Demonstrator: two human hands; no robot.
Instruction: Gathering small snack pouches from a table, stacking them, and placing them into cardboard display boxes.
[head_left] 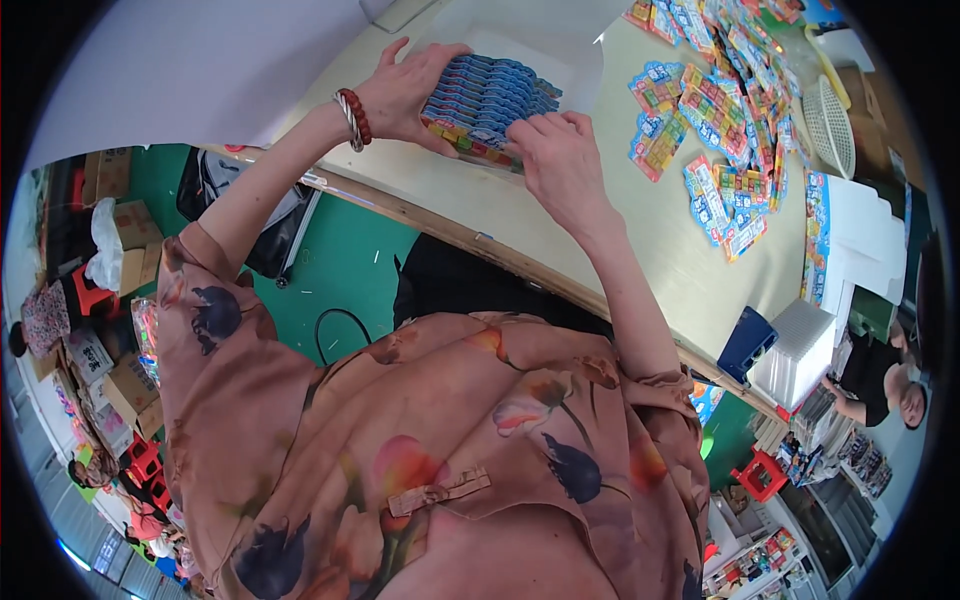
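While the head view shows both hands at work, their undersides and much of what they touch are turned away. The left hand (405, 95) has its thumb and fingers spread around the left end of a stack of blue-edged packs (490, 105), and its grip is clamped on that end. The right hand (562, 165) is curled at the stack's near right corner; its fingertips are folded out of sight, so I cannot tell whether its grip is closed on a pack. The stack sits between the hands on the worktop (425, 190), its packs overlapping so tightly that mostly their edges show. Something whitish behind it is too washed out to name.

To the right lie loose colourful packs (715, 110), overlapping, the farthest cut off at the top rim. Near them a white plastic basket (828, 128) is bent by the lens. Clear plastic boxes (795, 350) glare at the worktop's edge, beside a dark blue object (746, 342) that is hard to identify. Beyond, a co-worker in black (870, 380) appears small and distorted.
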